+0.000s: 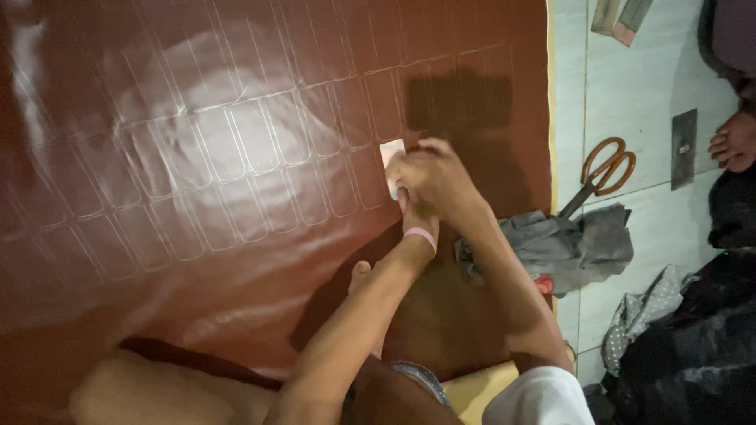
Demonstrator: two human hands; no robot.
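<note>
Both hands meet on a brown sheet [236, 260] spread over the floor and marked with rows of rounded outlines. The left hand [411, 211], a pink band at its wrist, presses a pale template [391, 149] flat against the sheet. The right hand [433, 177] lies over it, fingers clenched; what they grasp is hidden. To the right, scissors [602, 173] lie on tile beside grey cloth [571, 244].

At your three o'clock, orange-handled scissors [605, 169] lie on the pale tiled floor [638, 94], touching a crumpled grey cloth [568, 244]. Toward four o'clock sits a dotted fabric scrap [647, 308]; another person's bare foot [734, 142] rests at two o'clock.
</note>
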